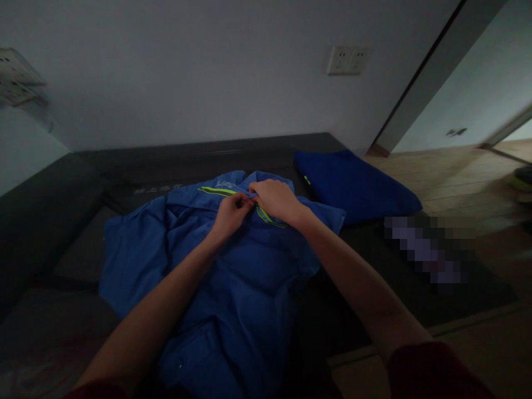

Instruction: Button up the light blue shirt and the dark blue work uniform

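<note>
A blue work jacket [257,266] with yellow-green piping and light lettering lies spread and wrinkled in front of me. Its lower part hangs toward my body. My left hand [233,211] is closed in a pinch on the fabric near the jacket's upper middle. Right beside it, my right hand [277,200] grips a small raised fold of the same cloth, fingertips almost touching those of the left. The exact bit between the fingers is partly hidden. To the right, a darker blue folded garment [357,185] lies flat with a small yellow-green mark on its left side.
Beneath the clothes is a dark padded surface [187,158] against a pale wall [199,72]. A double socket [348,60] is on that wall, with more sockets [19,77] at far left. Wooden floor [428,177] shows at right. A blurred-out patch [428,252] covers something near the right edge.
</note>
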`<state>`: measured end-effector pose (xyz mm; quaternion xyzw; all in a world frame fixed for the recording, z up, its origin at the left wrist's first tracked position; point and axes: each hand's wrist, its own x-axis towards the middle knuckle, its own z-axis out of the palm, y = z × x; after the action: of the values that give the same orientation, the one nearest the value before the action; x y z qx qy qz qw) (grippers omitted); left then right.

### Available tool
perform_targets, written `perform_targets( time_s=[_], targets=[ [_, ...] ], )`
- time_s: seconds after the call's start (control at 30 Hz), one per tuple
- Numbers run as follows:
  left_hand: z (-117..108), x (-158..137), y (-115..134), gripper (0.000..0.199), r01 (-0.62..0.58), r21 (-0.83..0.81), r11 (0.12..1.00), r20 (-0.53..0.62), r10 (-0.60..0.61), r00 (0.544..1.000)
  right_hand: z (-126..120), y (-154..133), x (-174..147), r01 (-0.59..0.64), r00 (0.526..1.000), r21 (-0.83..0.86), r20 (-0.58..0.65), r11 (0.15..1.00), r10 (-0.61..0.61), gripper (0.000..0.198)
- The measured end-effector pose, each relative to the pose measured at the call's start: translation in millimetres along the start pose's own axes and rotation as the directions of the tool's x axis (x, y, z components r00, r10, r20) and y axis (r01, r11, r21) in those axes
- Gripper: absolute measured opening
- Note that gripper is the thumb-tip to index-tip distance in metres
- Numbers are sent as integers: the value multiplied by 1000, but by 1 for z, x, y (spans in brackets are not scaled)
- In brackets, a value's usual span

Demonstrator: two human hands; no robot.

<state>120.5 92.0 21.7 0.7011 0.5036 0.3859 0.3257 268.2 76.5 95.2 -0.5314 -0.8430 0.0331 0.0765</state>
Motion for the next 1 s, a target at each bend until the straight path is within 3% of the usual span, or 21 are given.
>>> perform_targets(
  time_s=[0.23, 0.33, 0.43, 0.5, 0.63, 0.87, 1.0],
  targets=[
    [-4, 0, 3, 11, -64, 88, 994, -66, 70, 995, -5, -2, -2, 32, 999, 73, 6, 997, -32, 21],
    [-7, 1, 6, 5, -130, 176, 976, -130, 154, 979, -9, 3, -1, 25, 1000, 144, -15, 989, -23, 19],
    [-12, 1, 11, 27, -225, 251, 941, -179, 274, 945, -13, 11, 0, 21, 999, 212, -31, 977, -15, 18],
    [-15, 0, 17, 27, -259, 211, 943, -116, 287, 951, -15, 18, 1, 31, 998, 248, -52, 968, -18, 18],
    [-19, -4, 28, 20, -210, 146, 967, -12, 214, 977, -19, 30, 3, 41, 995, 321, -102, 946, -8, 16],
    [-38, 2, 25, 27, -188, 349, 918, 177, 132, 975, -35, 46, -1, 30, 980, 367, -192, 930, 44, 17],
    [-56, 3, 16, 26, -207, 381, 901, 159, 157, 975, -39, 56, -3, -22, 964, 365, -238, 931, 115, 16]
  ],
)
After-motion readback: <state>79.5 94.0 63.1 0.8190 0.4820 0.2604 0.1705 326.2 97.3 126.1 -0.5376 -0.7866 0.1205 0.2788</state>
